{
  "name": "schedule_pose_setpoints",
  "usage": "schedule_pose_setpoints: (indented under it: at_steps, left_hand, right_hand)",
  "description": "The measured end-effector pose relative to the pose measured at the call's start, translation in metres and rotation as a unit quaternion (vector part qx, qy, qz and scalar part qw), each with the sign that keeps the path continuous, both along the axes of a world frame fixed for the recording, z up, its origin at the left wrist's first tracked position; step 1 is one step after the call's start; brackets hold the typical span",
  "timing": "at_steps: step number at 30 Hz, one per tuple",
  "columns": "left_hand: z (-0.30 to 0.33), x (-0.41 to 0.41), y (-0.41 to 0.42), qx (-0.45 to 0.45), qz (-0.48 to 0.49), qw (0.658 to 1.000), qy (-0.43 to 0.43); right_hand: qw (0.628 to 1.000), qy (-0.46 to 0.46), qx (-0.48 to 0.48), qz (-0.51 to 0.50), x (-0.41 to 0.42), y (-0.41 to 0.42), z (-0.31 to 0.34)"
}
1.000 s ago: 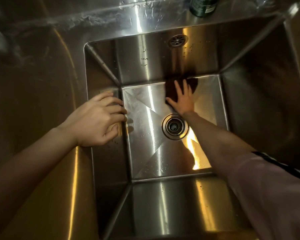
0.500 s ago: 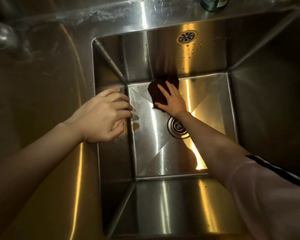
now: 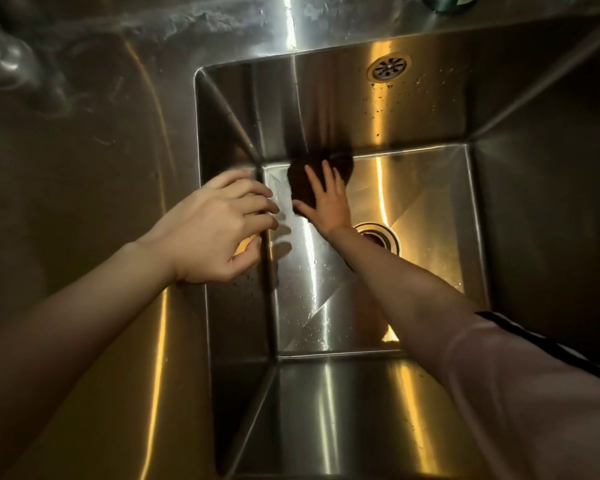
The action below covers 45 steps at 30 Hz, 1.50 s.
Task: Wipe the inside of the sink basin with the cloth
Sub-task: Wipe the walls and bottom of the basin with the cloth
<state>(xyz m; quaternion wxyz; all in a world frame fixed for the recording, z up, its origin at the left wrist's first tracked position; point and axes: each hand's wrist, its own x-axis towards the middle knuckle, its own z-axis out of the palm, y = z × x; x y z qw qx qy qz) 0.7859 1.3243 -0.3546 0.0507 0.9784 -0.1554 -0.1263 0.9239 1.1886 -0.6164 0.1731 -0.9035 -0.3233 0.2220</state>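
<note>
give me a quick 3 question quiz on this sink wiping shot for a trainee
1. True or false: the right hand presses the dark cloth flat on the sink basin floor.
2. Where does the left hand rest? A) on the drain B) on the basin's left rim C) on the bottle
3. Fill in: the cloth lies by the floor's far-____ corner.

Key: 1 true; 2 B; 3 left. The drain is partly hidden by the right forearm, and the overflow grille sits on the far wall.
</note>
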Motion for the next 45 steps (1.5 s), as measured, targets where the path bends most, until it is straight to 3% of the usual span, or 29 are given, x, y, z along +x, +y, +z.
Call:
schedule_pose_setpoints:
  at_steps: [6, 12, 20, 30, 36, 41, 45]
  left_hand:
    - [-0.003, -0.001, 0.001, 0.003, -0.002, 1.0, 0.004]
    - [-0.002, -0.001, 0.001, 0.006, -0.002, 1.0, -0.005]
    - [-0.001, -0.001, 0.0, 0.014, 0.0, 1.0, -0.007]
    - [-0.001, -0.001, -0.002, 0.029, -0.004, 0.999, -0.015]
    - [-0.004, -0.001, -0.001, 0.041, -0.003, 0.999, -0.023]
    - [-0.005, -0.001, -0.001, 0.036, 0.001, 0.999, -0.022]
    - [-0.003, -0.001, -0.001, 0.033, 0.003, 0.999, -0.022]
  right_hand:
    - [0.997, 0.043, 0.018, 0.063, -0.03, 0.039, -0.002]
    - [0.991, 0.038, 0.018, 0.123, -0.018, 0.002, -0.004]
    - [0.999, 0.013, 0.019, -0.031, -0.02, -0.092, -0.006]
    - [0.991, 0.025, 0.023, 0.126, -0.071, -0.046, 0.001]
    - [0.972, 0.012, 0.012, 0.235, -0.09, -0.091, -0.006]
    - [0.975, 0.015, -0.02, 0.22, -0.08, -0.15, -0.01]
    - [0.98, 0.022, -0.044, 0.195, -0.107, -0.146, -0.007]
